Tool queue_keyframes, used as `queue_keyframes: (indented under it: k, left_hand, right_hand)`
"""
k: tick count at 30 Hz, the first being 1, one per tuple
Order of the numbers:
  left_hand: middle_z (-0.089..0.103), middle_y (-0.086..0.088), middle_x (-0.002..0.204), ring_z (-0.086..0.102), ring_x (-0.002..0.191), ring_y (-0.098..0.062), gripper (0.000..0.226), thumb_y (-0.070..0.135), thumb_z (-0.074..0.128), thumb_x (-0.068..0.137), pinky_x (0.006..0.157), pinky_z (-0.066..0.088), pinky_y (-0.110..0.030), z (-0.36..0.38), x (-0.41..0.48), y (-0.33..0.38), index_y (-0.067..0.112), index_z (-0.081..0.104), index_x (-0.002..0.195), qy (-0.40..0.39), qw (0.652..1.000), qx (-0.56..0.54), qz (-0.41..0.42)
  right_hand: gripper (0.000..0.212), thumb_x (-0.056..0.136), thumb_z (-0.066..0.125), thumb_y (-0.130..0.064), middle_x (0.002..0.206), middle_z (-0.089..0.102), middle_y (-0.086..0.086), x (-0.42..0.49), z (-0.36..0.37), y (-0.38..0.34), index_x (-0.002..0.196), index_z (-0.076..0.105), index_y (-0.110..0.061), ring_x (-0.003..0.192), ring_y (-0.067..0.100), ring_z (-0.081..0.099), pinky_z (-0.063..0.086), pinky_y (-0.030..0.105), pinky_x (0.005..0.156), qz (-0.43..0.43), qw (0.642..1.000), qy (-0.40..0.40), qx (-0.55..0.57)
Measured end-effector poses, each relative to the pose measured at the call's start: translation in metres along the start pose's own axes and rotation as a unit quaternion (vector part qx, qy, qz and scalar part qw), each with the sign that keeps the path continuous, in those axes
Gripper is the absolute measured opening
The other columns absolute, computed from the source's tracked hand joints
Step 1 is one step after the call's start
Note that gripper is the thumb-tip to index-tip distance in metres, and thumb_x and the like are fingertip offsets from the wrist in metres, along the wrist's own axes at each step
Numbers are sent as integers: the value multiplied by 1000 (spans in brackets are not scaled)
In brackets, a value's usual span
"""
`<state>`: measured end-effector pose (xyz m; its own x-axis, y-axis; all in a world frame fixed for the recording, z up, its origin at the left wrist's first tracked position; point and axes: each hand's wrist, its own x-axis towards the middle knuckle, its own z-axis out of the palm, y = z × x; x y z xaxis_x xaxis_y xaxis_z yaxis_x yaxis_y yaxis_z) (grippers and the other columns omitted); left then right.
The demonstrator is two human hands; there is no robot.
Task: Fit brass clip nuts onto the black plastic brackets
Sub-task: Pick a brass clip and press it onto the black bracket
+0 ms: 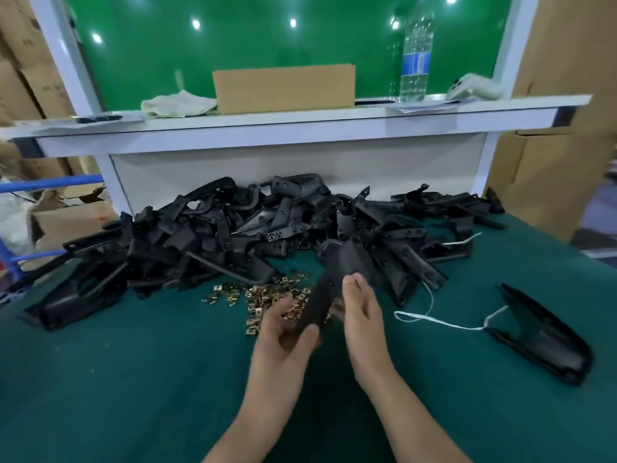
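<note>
Both hands are clamped on one black bracket (337, 272), held up just above the tabletop (133, 379). The left hand (283, 332) grips its lower end, thumb on top and fingers underneath. The right hand (360, 315) holds its right edge higher up, thumb against the face. The hands are a bit blurred, so I cannot tell whether either one also holds a nut.

The clip nuts (263, 297) lie in a loose brass scatter on the green cloth, right under and behind the left hand. Just beyond them a big pile of brackets (217, 235) stretches along the back of the tabletop. One more bracket (547, 332) lies alone, well off to the right, with a white string (434, 320) trailing from it toward the pile.

On the shelf (300, 128) behind stand a cardboard box (283, 88), a cloth (177, 103) beside it, a water bottle (415, 55) and a phone (474, 86).
</note>
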<state>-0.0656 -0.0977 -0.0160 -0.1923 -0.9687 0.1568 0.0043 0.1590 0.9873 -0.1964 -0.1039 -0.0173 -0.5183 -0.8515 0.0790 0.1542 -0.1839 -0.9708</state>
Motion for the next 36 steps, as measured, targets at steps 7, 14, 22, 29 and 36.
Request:
queue_keyframes:
  k: [7,14,22,29,36]
  left_hand:
    - [65,36,104,59,79,11,54,88,37,80,67,44,-9,2,-13,2,73,24,131,-184,942,264,91]
    - [59,29,105,58,89,1,37,67,35,95,69,43,-19,-28,5,-6,55,43,129,-73,936,311,147]
    - [29,3,156,21,147,-19,77,68,36,91,121,25,-39,-36,22,-13,26,28,155,-19,859,503,97]
    - [28,13,157,24,146,-12,63,64,45,93,112,39,-37,-38,28,-22,34,37,149,-44,869,490,61]
    - [41,17,136,47,120,-8,35,47,53,98,85,54,-33,-39,28,-24,32,55,130,-31,867,485,115]
  right_hand:
    - [7,96,69,-33,106,77,-4,6,-31,-13,99,74,-29,100,18,72,58,40,89,72,990,81,90]
    - [11,96,69,-25,102,77,-2,15,-33,-10,90,77,-31,102,18,72,55,38,95,59,994,65,59]
    - [22,107,44,-24,88,67,10,18,-40,-28,107,60,-10,61,19,66,52,32,56,133,988,46,60]
    - [27,105,31,-42,80,57,-9,-5,-42,-21,90,47,-26,72,22,55,37,38,62,-124,817,18,-563]
    - [28,102,32,-43,90,58,-7,-3,-39,1,96,54,-27,75,20,66,36,33,56,-203,739,-32,-642]
